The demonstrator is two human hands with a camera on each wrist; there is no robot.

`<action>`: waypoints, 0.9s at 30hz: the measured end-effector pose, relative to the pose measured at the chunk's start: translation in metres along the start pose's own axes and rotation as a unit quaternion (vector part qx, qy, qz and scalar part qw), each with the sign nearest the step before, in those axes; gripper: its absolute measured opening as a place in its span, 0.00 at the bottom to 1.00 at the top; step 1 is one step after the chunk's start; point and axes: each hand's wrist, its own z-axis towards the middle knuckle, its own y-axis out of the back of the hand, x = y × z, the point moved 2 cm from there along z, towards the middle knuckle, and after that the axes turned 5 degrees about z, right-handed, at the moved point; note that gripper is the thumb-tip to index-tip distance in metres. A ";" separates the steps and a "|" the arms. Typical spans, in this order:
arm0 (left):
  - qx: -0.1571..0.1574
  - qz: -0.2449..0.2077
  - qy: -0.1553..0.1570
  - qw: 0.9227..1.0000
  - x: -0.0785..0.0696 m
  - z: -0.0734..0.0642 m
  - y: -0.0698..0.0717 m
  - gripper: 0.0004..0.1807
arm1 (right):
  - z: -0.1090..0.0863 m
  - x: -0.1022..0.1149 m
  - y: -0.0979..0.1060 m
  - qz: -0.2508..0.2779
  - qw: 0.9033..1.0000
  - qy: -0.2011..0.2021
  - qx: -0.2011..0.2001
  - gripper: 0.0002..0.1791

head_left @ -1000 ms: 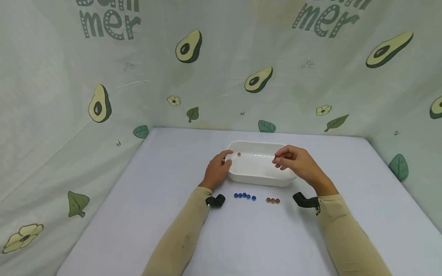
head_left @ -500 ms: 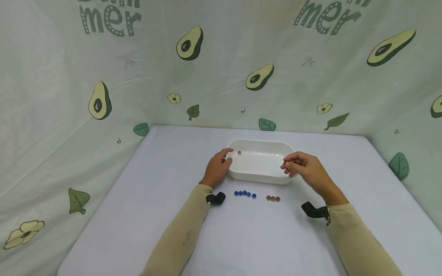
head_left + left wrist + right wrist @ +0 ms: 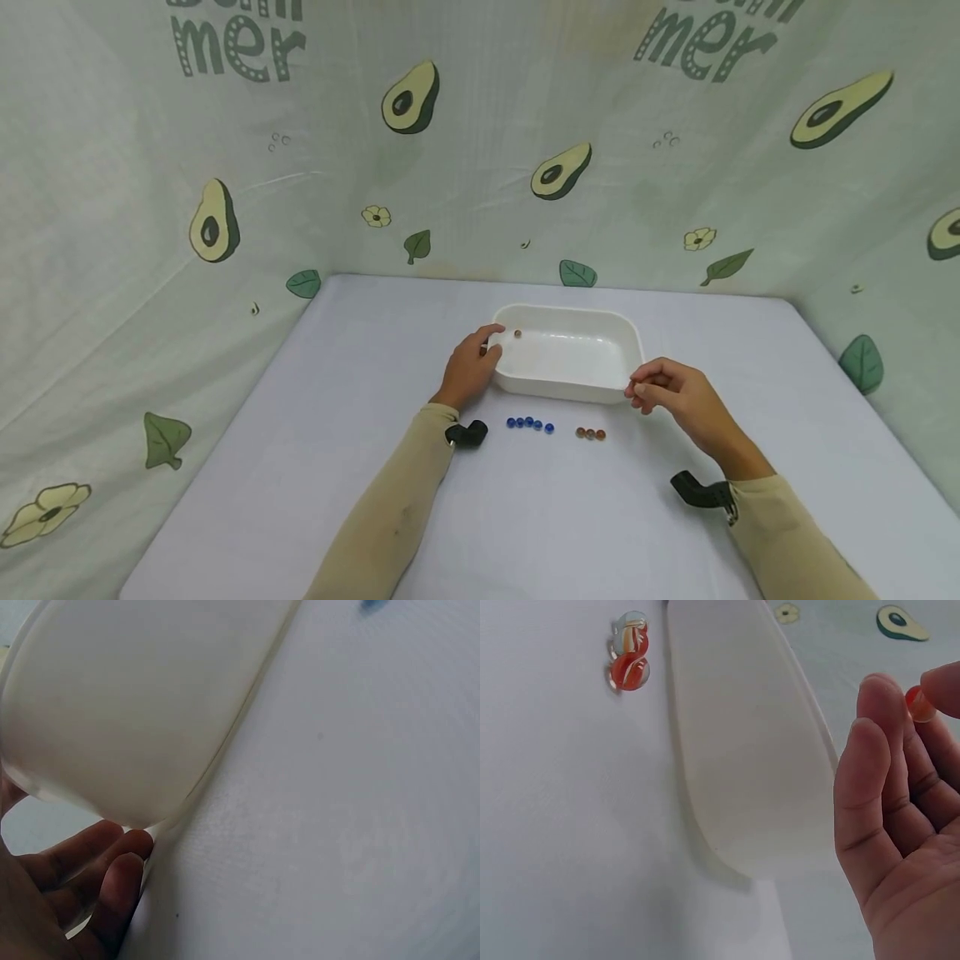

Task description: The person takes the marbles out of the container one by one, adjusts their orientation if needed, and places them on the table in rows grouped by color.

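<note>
My left hand (image 3: 469, 368) holds the left end of a white oblong tray (image 3: 558, 389), its fingers curled about the end wall. Fingertips under that wall show in the left wrist view. Between thumb and fingers my right hand (image 3: 671, 395) pinches an orange-red glass marble (image 3: 920, 705), just off the tray's front right corner. One brownish marble (image 3: 517, 333) lies inside the tray at the back left. On the table before the tray are a row of several blue marbles (image 3: 529, 422) and a row of three orange marbles (image 3: 591, 434).
All of this stands on a white-covered table (image 3: 570, 517). A pale green cloth (image 3: 465, 150) printed with avocados and leaves hangs behind and at the sides. Black wrist cameras (image 3: 467, 434) sit on both sleeves.
My right hand has moved from above the tray's right part, rightward and toward me past the front corner, still pinching the marble. My left hand stays on the tray's left end.
</note>
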 end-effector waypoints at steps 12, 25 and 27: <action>0.001 -0.003 -0.001 1.000 -0.001 0.001 -0.001 0.24 | -0.008 -0.020 -0.004 0.012 0.998 -0.021 0.066 0.09; 0.003 -0.003 0.003 1.000 -0.001 -0.002 0.000 0.24 | -0.011 -0.039 -0.008 -0.076 0.985 -0.107 0.109 0.11; 0.003 -0.003 0.002 1.000 -0.002 -0.002 0.001 0.23 | -0.010 -0.039 -0.009 -0.093 0.984 -0.110 0.109 0.11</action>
